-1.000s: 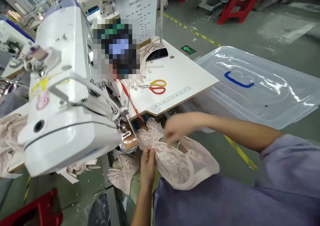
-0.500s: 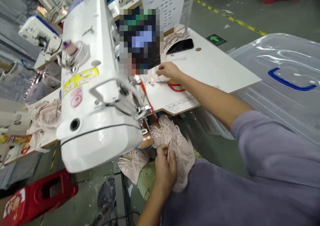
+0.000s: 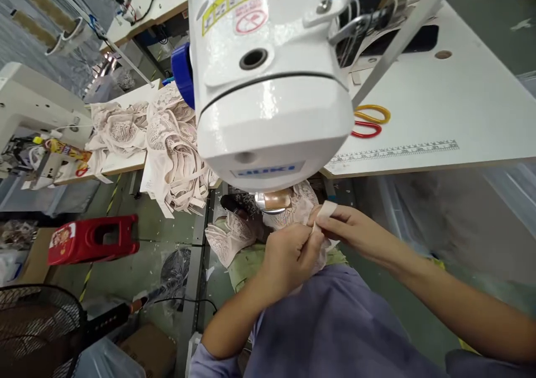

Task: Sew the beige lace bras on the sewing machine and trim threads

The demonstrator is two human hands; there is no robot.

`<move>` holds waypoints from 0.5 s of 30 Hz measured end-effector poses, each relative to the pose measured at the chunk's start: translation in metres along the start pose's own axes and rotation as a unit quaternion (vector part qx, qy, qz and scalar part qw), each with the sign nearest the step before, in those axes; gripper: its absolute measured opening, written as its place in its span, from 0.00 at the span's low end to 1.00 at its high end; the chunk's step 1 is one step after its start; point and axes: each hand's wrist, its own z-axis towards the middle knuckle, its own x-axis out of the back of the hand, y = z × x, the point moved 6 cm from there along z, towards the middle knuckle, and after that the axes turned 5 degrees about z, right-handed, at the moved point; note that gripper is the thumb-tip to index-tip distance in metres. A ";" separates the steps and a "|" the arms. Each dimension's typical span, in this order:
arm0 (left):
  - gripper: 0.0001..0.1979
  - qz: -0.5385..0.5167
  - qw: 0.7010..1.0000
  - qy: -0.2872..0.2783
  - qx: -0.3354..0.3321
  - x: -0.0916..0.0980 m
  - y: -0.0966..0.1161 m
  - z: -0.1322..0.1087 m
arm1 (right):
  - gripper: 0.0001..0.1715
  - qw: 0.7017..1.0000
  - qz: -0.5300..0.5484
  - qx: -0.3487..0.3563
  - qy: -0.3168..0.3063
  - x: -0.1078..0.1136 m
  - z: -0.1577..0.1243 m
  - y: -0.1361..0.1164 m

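Observation:
A beige lace bra [image 3: 228, 238] lies across my lap and runs up beneath the head of the white sewing machine [image 3: 272, 121]. My left hand [image 3: 291, 258] pinches the edge of the lace piece just below the machine. Touching it from the right, my right hand [image 3: 341, 221] holds a short pale fabric strip [image 3: 326, 209] between thumb and fingers. The two hands meet at the strip, and their fingertips partly cover the fabric there.
Scissors [image 3: 371, 121], a printed ruler [image 3: 397, 152] and a dark phone [image 3: 412, 39] lie on the white table [image 3: 469, 104]. Piled lace bras [image 3: 176, 154] hang over the left table's edge. A red stool [image 3: 94, 238] and a fan [image 3: 37, 330] stand lower left.
My right hand has come back from the tabletop to my left hand and now holds a pale strip. The view has swung left and closer to the machine head.

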 end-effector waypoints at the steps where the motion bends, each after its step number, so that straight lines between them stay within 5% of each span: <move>1: 0.20 -0.036 0.999 -0.009 0.000 -0.002 0.000 0.001 | 0.22 0.999 0.023 -0.019 0.012 0.002 0.003 0.004; 4: 0.17 -0.062 0.997 0.012 -0.034 0.001 0.001 0.006 | 0.25 0.993 0.092 -0.003 0.074 0.015 0.015 -0.006; 7: 0.15 0.106 0.983 0.097 -0.118 0.021 0.001 0.009 | 0.22 0.985 0.089 0.082 0.120 0.030 0.028 -0.037; 11: 0.17 0.311 0.935 0.167 -0.043 0.046 -0.019 0.012 | 0.22 0.998 -0.035 0.051 0.007 0.021 0.050 -0.060; 15: 0.17 0.274 0.951 0.139 0.029 0.058 -0.029 0.013 | 0.16 0.986 -0.145 0.078 -0.038 0.008 0.065 -0.074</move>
